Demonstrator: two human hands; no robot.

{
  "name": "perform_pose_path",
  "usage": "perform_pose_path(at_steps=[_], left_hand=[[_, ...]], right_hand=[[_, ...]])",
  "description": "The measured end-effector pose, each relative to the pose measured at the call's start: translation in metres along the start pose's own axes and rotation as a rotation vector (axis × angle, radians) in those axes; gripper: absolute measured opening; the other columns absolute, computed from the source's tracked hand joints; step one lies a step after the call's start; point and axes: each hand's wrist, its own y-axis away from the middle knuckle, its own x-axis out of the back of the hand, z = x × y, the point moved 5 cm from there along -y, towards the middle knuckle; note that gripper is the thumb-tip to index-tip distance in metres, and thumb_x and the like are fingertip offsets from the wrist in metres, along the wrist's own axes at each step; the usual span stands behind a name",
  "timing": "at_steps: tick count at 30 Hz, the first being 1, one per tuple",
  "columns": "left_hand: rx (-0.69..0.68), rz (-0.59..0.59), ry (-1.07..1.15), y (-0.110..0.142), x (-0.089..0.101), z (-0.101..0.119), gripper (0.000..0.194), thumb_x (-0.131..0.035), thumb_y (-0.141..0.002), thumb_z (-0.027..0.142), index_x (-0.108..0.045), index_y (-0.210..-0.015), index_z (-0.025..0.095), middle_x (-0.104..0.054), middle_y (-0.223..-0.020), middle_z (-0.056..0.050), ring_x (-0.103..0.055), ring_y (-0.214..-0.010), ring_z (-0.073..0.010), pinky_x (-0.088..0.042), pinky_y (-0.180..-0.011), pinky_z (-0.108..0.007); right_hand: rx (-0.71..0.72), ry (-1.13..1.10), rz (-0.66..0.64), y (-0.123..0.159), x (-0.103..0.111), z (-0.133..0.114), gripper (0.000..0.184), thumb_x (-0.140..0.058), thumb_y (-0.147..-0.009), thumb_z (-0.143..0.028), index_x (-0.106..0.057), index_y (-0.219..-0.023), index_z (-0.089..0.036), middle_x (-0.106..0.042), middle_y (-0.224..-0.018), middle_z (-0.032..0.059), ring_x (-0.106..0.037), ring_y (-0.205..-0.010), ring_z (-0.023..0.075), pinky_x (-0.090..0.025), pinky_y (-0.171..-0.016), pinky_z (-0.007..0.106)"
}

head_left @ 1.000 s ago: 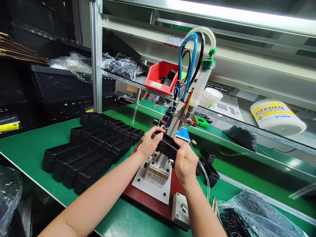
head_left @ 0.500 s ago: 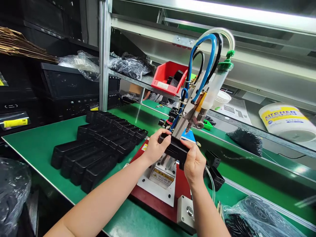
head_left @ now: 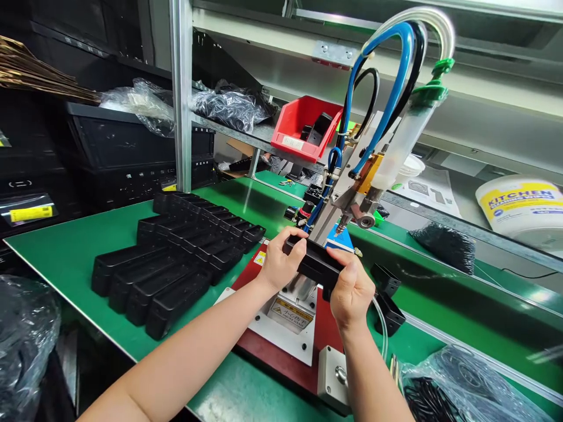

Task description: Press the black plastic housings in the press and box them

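Note:
Between my two hands is a long black plastic housing (head_left: 315, 265), gripped by both ends. My left hand (head_left: 284, 258) pinches its left end, thumb on the near top edge. Around its right end my right hand (head_left: 352, 287) is closed, thumb along the top. The housing is in front of the column of a dispensing machine (head_left: 347, 199), below its nozzle (head_left: 339, 228); whether it touches the machine's fixture I cannot tell. A clear syringe barrel with a green cap (head_left: 431, 91) and blue and black hoses tops the machine. Its metal base on a red plate (head_left: 281, 346) lies under my hands.
Rows of black housings (head_left: 176, 252) lie on the green table (head_left: 65, 234) at left. Two black parts (head_left: 389, 310) stand right of the machine. A push-button box (head_left: 333, 375) and a bag of black rings (head_left: 466, 381) are near. A red bin (head_left: 294, 126) sits on the shelf.
The view has shifted slightly, and the dispenser head looks larger and higher to the right. Both hands keep hold of the black housing, with little change in their grip.

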Motion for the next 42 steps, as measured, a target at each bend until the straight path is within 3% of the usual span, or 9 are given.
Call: perform_pose_path(at_steps=[8, 16, 22, 26, 31, 38, 42], left_hand=[[0.035, -0.015, 0.024, -0.003, 0.001, 0.008, 0.018, -0.052, -0.084, 0.031, -0.06, -0.09, 0.017, -0.061, -0.084, -0.002, -0.054, -0.075, -0.0133, -0.044, -0.069, -0.024], [0.009, -0.037, 0.038, -0.002, 0.003, 0.011, 0.02, -0.052, -0.086, 0.033, -0.06, -0.093, 0.016, -0.062, -0.089, -0.003, -0.057, -0.081, -0.0149, -0.045, -0.072, -0.025], [-0.052, -0.012, 0.018, -0.001, 0.004, 0.011, 0.02, -0.052, -0.087, 0.033, -0.06, -0.093, 0.016, -0.064, -0.089, -0.003, -0.058, -0.082, -0.0143, -0.045, -0.076, -0.025], [-0.077, 0.026, -0.002, 0.001, 0.003, 0.008, 0.019, -0.052, -0.087, 0.033, -0.061, -0.094, 0.017, -0.064, -0.089, -0.003, -0.059, -0.082, -0.0145, -0.045, -0.077, -0.026], [-0.07, 0.056, -0.002, 0.003, 0.002, 0.005, 0.018, -0.053, -0.086, 0.032, -0.061, -0.093, 0.018, -0.065, -0.086, -0.002, -0.058, -0.078, -0.0135, -0.045, -0.073, -0.025], [-0.059, 0.065, -0.018, 0.003, 0.002, 0.004, 0.019, -0.053, -0.085, 0.033, -0.062, -0.091, 0.018, -0.064, -0.081, -0.002, -0.057, -0.072, -0.0134, -0.045, -0.068, -0.026], [-0.066, 0.057, -0.032, 0.002, 0.003, 0.006, 0.019, -0.053, -0.085, 0.034, -0.062, -0.092, 0.018, -0.066, -0.087, -0.003, -0.059, -0.08, -0.0152, -0.046, -0.075, -0.028]], right_hand=[[0.03, 0.055, -0.001, 0.0, 0.0, 0.006, 0.038, -0.032, -0.098, -0.031, -0.068, -0.098, -0.018, -0.068, -0.098, 0.0081, -0.064, -0.092, 0.0196, -0.049, -0.08, 0.035], [0.181, 0.095, 0.041, -0.002, 0.0, -0.002, 0.036, -0.033, -0.097, -0.023, -0.068, -0.099, -0.019, -0.069, -0.098, 0.0068, -0.052, -0.12, 0.0258, -0.039, -0.102, 0.053], [0.174, 0.203, -0.091, -0.003, 0.004, -0.004, 0.029, -0.041, -0.095, -0.02, -0.068, -0.106, -0.021, -0.069, -0.106, 0.0054, -0.061, -0.107, 0.0219, -0.045, -0.096, 0.046], [0.077, 0.085, -0.018, 0.0, 0.001, -0.001, 0.03, -0.041, -0.095, -0.021, -0.069, -0.104, -0.018, -0.069, -0.107, 0.0076, -0.065, -0.101, 0.0202, -0.05, -0.091, 0.038], [0.054, 0.041, 0.089, 0.004, -0.003, 0.003, 0.029, -0.042, -0.094, -0.022, -0.07, -0.101, -0.017, -0.07, -0.103, 0.0083, -0.066, -0.096, 0.0204, -0.05, -0.088, 0.038], [0.075, 0.054, 0.089, 0.004, -0.002, 0.002, 0.029, -0.042, -0.094, -0.022, -0.07, -0.1, -0.017, -0.07, -0.103, 0.0083, -0.066, -0.097, 0.0213, -0.05, -0.088, 0.039], [0.097, 0.05, 0.095, 0.003, -0.002, 0.002, 0.03, -0.042, -0.094, -0.023, -0.07, -0.099, -0.015, -0.07, -0.101, 0.0094, -0.066, -0.096, 0.0218, -0.052, -0.086, 0.039]])
